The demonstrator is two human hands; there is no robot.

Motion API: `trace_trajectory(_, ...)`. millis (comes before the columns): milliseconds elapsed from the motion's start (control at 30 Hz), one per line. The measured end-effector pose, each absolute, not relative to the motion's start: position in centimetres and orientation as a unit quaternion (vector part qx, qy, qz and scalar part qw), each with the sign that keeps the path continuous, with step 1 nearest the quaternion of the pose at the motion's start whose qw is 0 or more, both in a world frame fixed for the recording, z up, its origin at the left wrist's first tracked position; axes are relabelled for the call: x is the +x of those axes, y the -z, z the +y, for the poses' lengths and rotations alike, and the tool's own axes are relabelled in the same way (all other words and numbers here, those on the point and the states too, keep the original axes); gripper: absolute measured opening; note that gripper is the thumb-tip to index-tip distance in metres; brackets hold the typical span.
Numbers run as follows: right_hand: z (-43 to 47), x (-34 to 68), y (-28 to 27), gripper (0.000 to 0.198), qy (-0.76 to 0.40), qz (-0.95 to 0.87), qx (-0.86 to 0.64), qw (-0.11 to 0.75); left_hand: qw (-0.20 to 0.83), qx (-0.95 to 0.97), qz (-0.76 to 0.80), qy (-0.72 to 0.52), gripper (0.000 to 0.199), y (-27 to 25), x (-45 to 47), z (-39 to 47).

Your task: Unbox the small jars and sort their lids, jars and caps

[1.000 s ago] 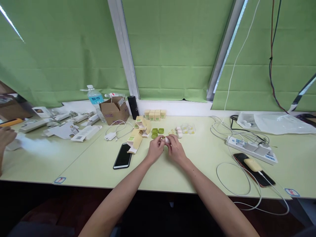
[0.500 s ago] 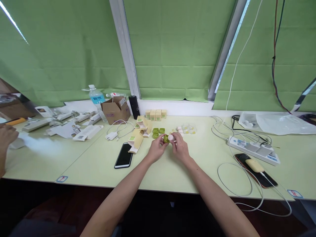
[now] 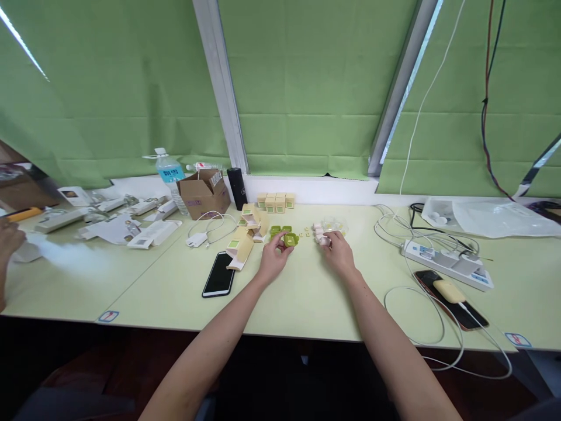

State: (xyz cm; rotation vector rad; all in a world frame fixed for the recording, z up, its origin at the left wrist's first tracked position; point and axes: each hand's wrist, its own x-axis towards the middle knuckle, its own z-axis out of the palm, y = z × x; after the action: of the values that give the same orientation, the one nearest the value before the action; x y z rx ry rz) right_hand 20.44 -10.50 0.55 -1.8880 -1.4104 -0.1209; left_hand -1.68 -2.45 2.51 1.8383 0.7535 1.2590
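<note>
My left hand (image 3: pixel 273 261) grips a small square olive-green case (image 3: pixel 291 239) between thumb and fingers. Behind it stand more green cases (image 3: pixel 286 228), partly covered by the fingers. Farther right, my right hand (image 3: pixel 340 255) is closed, fingertips around a small white cylindrical piece (image 3: pixel 324 240) low over the table. Similar pale pink-white pieces (image 3: pixel 317 228) lie just past those fingertips. A clear plastic tray (image 3: pixel 342 224) with yellow spots sits behind the right hand. Between my hands lie several tiny yellow-green bits (image 3: pixel 307 230).
Opened cream cartons (image 3: pixel 241 247) and a phone (image 3: pixel 218 275) lie left of my hands; small cream boxes (image 3: pixel 275 202) line the back. A cardboard box (image 3: pixel 204 196), water bottle (image 3: pixel 172 175) and black cylinder (image 3: pixel 237 189) stand farther left. Right are a power strip (image 3: pixel 447 264) and cables. Another person's hand (image 3: pixel 9 241) is far left.
My right hand has moved right, away from the green case, to the white pieces beside the clear tray. My left hand still holds the green case, shifted slightly left and farther back.
</note>
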Motion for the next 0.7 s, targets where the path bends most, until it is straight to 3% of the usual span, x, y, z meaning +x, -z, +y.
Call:
trace_trajectory(500,-10.75,19.71,-1.07,0.027,0.003,-0.549,-0.785,0.287,0.344,0.749,0.296,-0.482,0.042,-1.98,-1.57,-2.21)
trace_trajectory(700,-10.84,19.53,-1.23,0.032,-0.004,-0.537,-0.793,0.290,0.349,0.751,0.291,-0.479,0.042,-1.98,-1.53,-2.24)
